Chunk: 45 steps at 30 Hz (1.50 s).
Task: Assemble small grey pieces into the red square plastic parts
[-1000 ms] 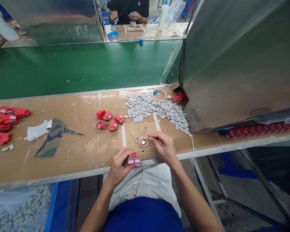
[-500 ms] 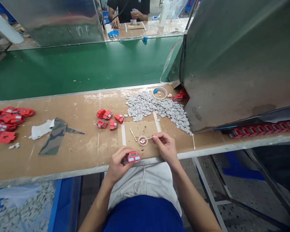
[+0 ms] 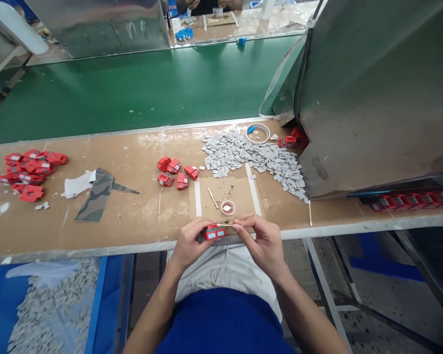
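My left hand (image 3: 190, 242) grips a small red plastic part (image 3: 214, 231) with grey inserts at the table's front edge. A thin wooden stick (image 3: 227, 225) is pinched in my right hand (image 3: 263, 239), and its tip reaches the red part. Just beyond my hands, a small round dish (image 3: 228, 207) with white glue sits on a cardboard square. Another stick (image 3: 213, 197) lies to the left of the dish.
A heap of small grey pieces (image 3: 251, 160) lies behind the dish, with a tape roll (image 3: 258, 132) past it. Red parts lie at centre (image 3: 177, 172) and far left (image 3: 31, 169). A metal housing (image 3: 372, 88) stands on the right, the green conveyor belt (image 3: 133, 88) behind. Another person works across the belt.
My right hand pulled the stick out of the glue dish and brought its tip to the red part in my left hand. The view tilted down a little.
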Each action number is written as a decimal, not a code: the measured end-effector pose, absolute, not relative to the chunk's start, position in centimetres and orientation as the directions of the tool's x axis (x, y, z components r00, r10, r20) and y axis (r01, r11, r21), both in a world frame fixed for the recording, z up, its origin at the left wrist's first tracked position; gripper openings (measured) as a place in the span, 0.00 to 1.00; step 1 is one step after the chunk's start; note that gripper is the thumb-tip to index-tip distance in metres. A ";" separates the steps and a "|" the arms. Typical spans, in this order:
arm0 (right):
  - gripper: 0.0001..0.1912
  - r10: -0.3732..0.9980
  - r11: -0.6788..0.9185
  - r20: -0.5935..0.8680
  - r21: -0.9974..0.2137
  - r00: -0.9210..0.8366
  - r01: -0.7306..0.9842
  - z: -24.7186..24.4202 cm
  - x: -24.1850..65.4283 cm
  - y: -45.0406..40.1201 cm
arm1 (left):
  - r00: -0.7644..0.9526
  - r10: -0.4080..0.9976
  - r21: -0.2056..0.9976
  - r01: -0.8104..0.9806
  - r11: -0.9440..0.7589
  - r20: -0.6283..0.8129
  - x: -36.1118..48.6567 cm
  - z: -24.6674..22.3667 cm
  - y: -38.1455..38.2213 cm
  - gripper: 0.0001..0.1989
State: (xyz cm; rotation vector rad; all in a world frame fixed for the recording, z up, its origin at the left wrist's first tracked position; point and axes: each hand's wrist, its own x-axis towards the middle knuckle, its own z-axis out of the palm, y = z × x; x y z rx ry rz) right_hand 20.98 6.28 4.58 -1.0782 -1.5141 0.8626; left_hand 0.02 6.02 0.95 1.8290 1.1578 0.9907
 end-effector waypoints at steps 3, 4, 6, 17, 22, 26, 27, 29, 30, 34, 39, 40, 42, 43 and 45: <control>0.06 0.925 0.379 0.367 -0.898 -0.093 0.222 4.6 20.5 6.3 | 0.299 0.929 0.877 0.358 -0.322 0.219 0.0 0.8 6.0 0.09; 0.06 0.923 0.384 0.371 -0.895 -0.098 0.229 4.6 20.3 6.4 | 0.303 0.928 0.877 0.357 -0.323 0.218 0.0 0.8 6.0 0.09; 0.06 0.921 0.388 0.373 -0.890 -0.109 0.238 4.4 20.1 6.5 | 0.307 0.927 0.877 0.356 -0.323 0.217 0.0 0.7 6.0 0.09; 0.06 0.916 0.401 0.376 -0.870 -0.139 0.288 4.4 20.1 6.4 | 0.311 0.920 0.866 0.361 -0.347 0.239 0.1 0.8 6.0 0.08; 0.07 0.910 0.413 0.383 -0.871 -0.159 0.266 4.5 19.7 6.5 | 0.310 0.908 0.853 0.352 -0.384 0.281 0.1 0.9 6.1 0.10; 0.06 0.916 0.400 0.370 -0.876 -0.156 0.269 4.8 19.8 6.3 | 0.307 0.913 0.858 0.354 -0.371 0.269 0.0 1.0 6.1 0.11; 0.06 0.920 0.390 0.362 -0.880 -0.147 0.272 4.9 20.0 6.3 | 0.306 0.917 0.863 0.356 -0.360 0.257 0.0 1.1 6.1 0.11; 0.05 0.931 0.364 0.353 -0.887 -0.089 0.283 5.0 20.6 6.4 | 0.304 0.925 0.873 0.355 -0.333 0.229 0.0 1.1 6.1 0.11; 0.05 0.934 0.350 0.354 -0.889 -0.042 0.295 4.9 20.9 6.5 | 0.303 0.927 0.878 0.352 -0.323 0.220 -0.1 1.1 6.1 0.11; 0.05 0.921 0.315 0.375 -0.876 0.105 0.365 4.0 21.7 7.8 | 0.298 0.930 0.889 0.334 -0.313 0.215 -0.3 1.1 6.1 0.12; 0.08 0.935 0.312 0.355 -0.856 0.029 0.412 2.1 21.0 8.7 | 0.271 0.934 0.897 0.311 -0.315 0.234 -0.5 1.1 6.1 0.13; 0.10 0.939 0.317 0.343 -0.855 -0.011 0.410 1.9 21.0 8.7 | 0.268 0.934 0.899 0.304 -0.314 0.235 -0.6 1.1 6.2 0.12; 0.18 0.938 0.339 0.336 -0.851 -0.082 0.401 1.8 21.6 8.8 | 0.262 0.936 0.904 0.294 -0.310 0.236 -0.7 1.2 6.2 0.12; 0.19 0.934 0.351 0.346 -0.845 -0.090 0.404 1.9 22.1 9.1 | 0.257 0.938 0.907 0.291 -0.306 0.234 -0.7 1.2 6.2 0.11; 0.16 0.922 0.358 0.387 -0.813 -0.034 0.460 2.3 23.8 10.4 | 0.245 0.942 0.912 0.284 -0.297 0.230 -0.8 1.3 6.3 0.11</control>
